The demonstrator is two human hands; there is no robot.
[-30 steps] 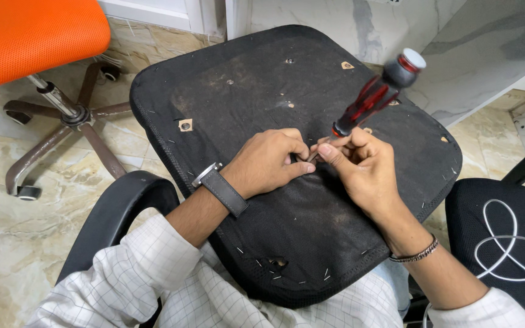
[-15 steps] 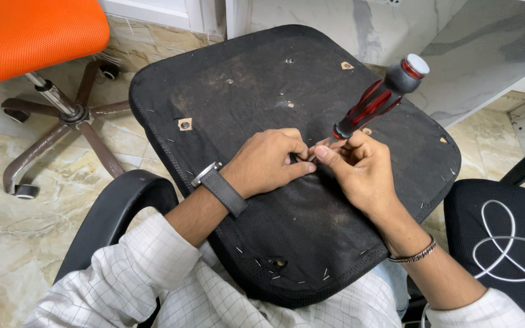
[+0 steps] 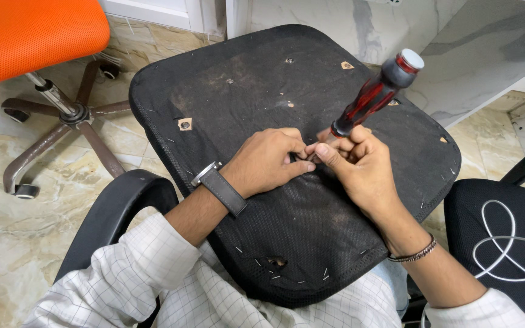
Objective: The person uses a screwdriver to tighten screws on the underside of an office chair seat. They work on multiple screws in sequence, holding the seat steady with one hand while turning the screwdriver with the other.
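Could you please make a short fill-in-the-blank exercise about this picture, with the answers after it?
1. The right hand grips a screwdriver whose handle is red and ____.
2. The left hand has a ____ on its wrist.
3. Both hands rest on the upturned black seat, whose fabric is fixed along the edge with small metal ____.
4. The office chair at the upper left has an ____ seat.

Answers: black; watch; staples; orange

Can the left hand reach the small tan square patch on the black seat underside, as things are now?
Probably yes. The left hand rests on the black seat underside, pinching near the screwdriver tip, and the tan square patch lies on the same surface on its outer side. Nothing lies between them.
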